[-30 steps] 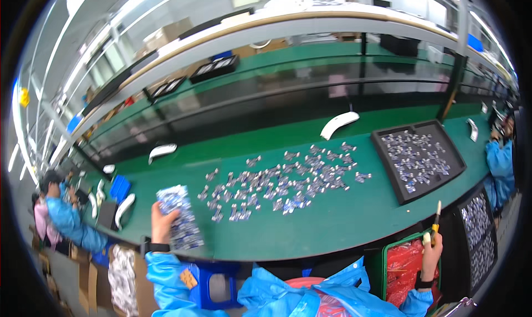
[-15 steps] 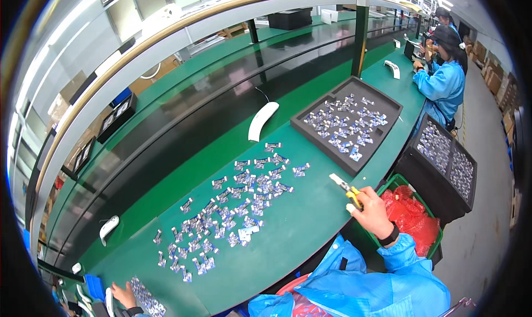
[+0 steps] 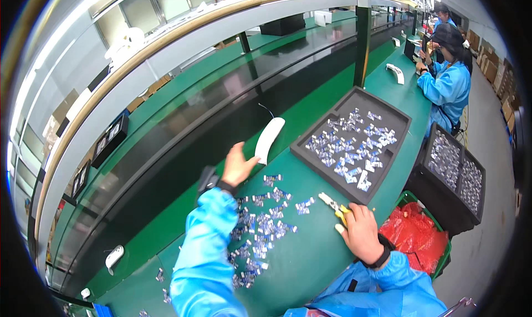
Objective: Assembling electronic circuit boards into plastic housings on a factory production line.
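Far left on the green bench (image 3: 310, 261) there's a small white curved piece (image 3: 113, 257) sitting by itself near the dark conveyor strip (image 3: 183, 151). Moving right, the left hand (image 3: 237, 164) is stretched out over the bench with fingers spread and nothing in it, fingertips just beside a long white curved plastic part (image 3: 269, 139) that lies at the edge of the conveyor strip. Can't tell if it's actually touching it. Near that hand, a loose scatter of small blue-and-silver components (image 3: 260, 228) covers the bench, running under the blue sleeve (image 3: 208, 250), which hides some of them.

Right of the pile, the right hand (image 3: 361, 233) rests on the bench, curled around yellow-handled cutters (image 3: 334, 205), jaws pointing far-left toward the scatter. Beyond that is a dark grey tray (image 3: 388, 109) with more of the same little parts in it. Off the near edge on the right, a green bin with a red bag (image 3: 413, 234), then a black tray stack (image 3: 454, 167) full of parts. Far right, a co-worker in a blue coat (image 3: 448, 84) works at the same bench.
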### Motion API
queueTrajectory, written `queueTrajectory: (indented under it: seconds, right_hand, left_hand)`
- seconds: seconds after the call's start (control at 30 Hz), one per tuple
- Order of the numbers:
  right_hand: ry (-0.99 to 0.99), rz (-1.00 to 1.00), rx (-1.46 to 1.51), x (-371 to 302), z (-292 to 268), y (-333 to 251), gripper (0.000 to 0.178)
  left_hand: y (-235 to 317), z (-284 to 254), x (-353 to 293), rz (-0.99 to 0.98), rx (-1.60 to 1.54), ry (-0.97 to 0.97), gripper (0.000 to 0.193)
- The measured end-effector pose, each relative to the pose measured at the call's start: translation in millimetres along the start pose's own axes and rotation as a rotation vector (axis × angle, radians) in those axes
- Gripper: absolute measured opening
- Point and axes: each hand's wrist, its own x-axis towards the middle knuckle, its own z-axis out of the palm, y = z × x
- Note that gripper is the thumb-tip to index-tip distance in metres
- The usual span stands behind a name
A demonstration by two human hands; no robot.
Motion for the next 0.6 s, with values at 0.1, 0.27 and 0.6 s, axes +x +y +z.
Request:
queueTrajectory:
  seconds: [0.1,0.27,0.6]
  right_hand:
    - [-0.022,-0.014,0.019,-0.4,-13.2,-6.3,0.04]
    - [-0.026,-0.039,0.16,-3.9,-39.0,-12.8,0.037]
    - [0.006,-0.422,0.515,-1.7,-44.2,-50.8,0.053]
  left_hand:
    - [-10.0,73.9,50.7,-0.147,0.054,-0.008,0.086]
    - [2.1,75.6,55.5,-0.142,-0.09,0.028,0.042]
    - [159.4,-140.4,-229.4,-0.136,-0.298,-0.564,0.052]
